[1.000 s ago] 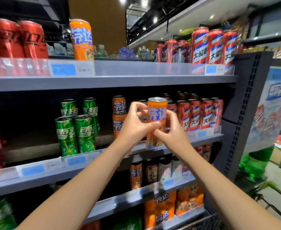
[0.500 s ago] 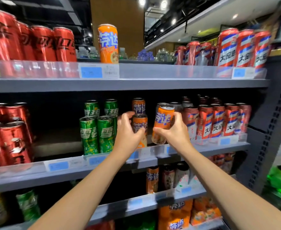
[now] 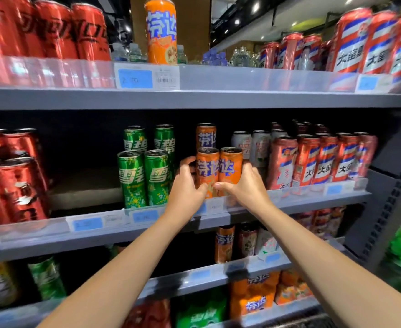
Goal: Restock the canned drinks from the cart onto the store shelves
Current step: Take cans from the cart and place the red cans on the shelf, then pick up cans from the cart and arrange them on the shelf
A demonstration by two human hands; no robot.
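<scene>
Two orange cans stand side by side at the front of the middle shelf [image 3: 313,202]. My left hand [image 3: 186,185] curls around the left orange can [image 3: 207,168], fingers behind it and thumb across its lower front. My right hand [image 3: 245,185] grips the right orange can [image 3: 230,166], which stands upright on the shelf. A third orange can [image 3: 206,136] stands behind them. The cart is out of view.
Green cans [image 3: 145,178] stand just left of my hands, red-and-blue striped cans [image 3: 313,162] to the right, white cans [image 3: 251,145] behind. Red cans [image 3: 15,185] fill the far left, with a gap of bare shelf [image 3: 86,188] beside them. An orange can [image 3: 161,31] tops the upper shelf.
My right hand carried the tilted orange can onto the middle shelf and set it upright beside the front orange can. My left hand closed around that neighbouring can. The camera moved closer.
</scene>
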